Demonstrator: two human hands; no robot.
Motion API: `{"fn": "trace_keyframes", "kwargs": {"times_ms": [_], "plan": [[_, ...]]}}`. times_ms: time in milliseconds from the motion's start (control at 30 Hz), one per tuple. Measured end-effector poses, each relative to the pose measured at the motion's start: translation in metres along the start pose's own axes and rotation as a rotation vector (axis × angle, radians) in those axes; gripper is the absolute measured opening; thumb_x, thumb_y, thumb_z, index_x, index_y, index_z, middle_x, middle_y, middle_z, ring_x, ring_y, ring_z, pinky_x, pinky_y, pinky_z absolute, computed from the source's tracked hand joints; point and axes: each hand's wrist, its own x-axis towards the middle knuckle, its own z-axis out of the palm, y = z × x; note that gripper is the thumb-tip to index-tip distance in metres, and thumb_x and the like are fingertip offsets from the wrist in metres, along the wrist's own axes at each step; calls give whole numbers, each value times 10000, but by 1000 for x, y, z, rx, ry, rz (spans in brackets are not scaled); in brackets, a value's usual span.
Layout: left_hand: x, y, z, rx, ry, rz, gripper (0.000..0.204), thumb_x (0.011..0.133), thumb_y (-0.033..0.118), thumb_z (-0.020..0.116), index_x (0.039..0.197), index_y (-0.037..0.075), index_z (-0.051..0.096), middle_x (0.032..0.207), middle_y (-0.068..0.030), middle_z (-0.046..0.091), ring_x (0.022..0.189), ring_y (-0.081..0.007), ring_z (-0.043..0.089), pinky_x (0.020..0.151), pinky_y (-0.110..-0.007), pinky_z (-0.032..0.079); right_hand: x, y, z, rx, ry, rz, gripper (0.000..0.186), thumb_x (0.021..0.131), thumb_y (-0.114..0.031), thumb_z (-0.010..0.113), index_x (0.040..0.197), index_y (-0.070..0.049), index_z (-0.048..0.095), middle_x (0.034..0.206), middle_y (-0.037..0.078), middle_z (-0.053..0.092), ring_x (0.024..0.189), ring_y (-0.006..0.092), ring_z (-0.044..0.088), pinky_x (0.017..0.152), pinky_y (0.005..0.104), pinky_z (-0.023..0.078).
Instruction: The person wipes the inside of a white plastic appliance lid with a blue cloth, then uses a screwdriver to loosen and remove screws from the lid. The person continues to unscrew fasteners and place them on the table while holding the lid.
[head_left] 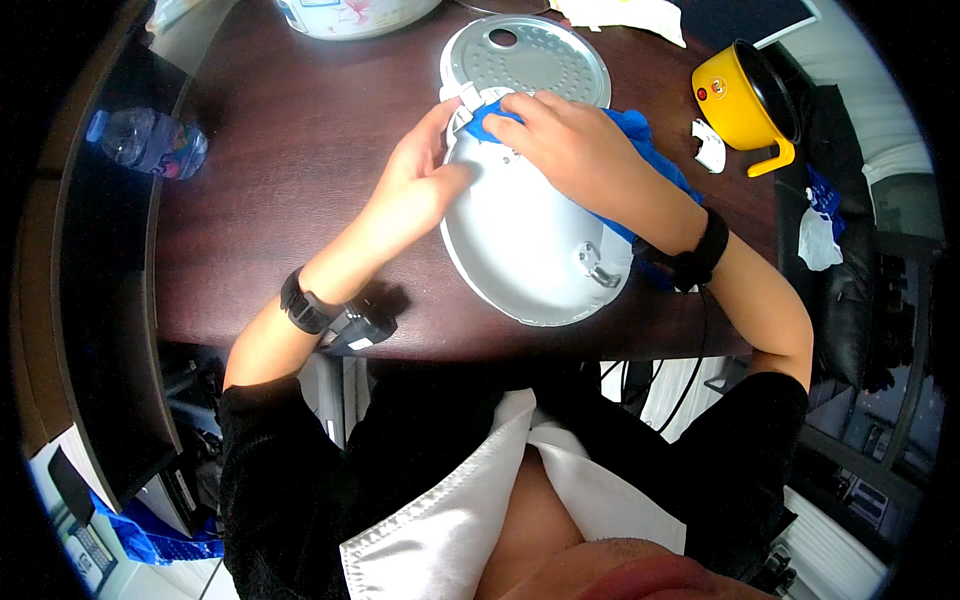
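Note:
A white, rounded appliance lid (530,235) lies on the dark brown table (270,150) in front of me, with a small metal latch piece near its lower right. At its far end, next to white hinge-like parts, sits a round grey dimpled plate (535,65) with one hole. My left hand (425,165) grips the lid's far left rim, thumb over the inner face. In my right hand (565,140) is a blue cloth (488,122), pressed by the fingers against the hinge-like parts. More of the cloth trails out behind that hand to the right.
A yellow electric pot (735,100) stands at the far right, beside a small white piece (708,146). On the left a plastic bottle (150,142) lies on its side. A white patterned pot-like body (355,15) is cut off by the top edge, near white paper (630,15).

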Motion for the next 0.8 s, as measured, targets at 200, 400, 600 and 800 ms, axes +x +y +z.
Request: {"fn": "trace_keyframes", "kwargs": {"times_ms": [200,400,600,800], "plan": [[-4,7,3,91,26,13,636,694,-94,365,1326,-44,312,1170,-124,513,1030,-145,525,860,-253,439,-22,12,-4,-64,-101,106,255,739,-71,551,991,-34,546,915,95,544,846,249,574,684,338,494],[0,10,1,22,-39,-19,605,735,-83,448,1315,-89,272,1169,-172,503,1083,-196,497,913,-277,396,-7,5,4,232,-38,138,263,749,-20,540,1012,-15,560,933,117,547,886,270,573,721,350,482],[-4,9,2,36,-13,19,610,734,-93,431,1321,-70,269,1154,-152,511,1056,-180,510,892,-260,406,5,-6,3,303,27,35,266,740,8,552,1004,-8,578,963,123,556,915,269,565,770,337,474],[-3,7,-4,37,-62,-11,600,731,-95,435,1313,-62,297,1140,-139,515,1063,-182,505,898,-256,399,8,-14,2,334,69,-64,300,708,-28,578,1007,-40,577,987,73,551,933,242,535,796,332,457]]}}
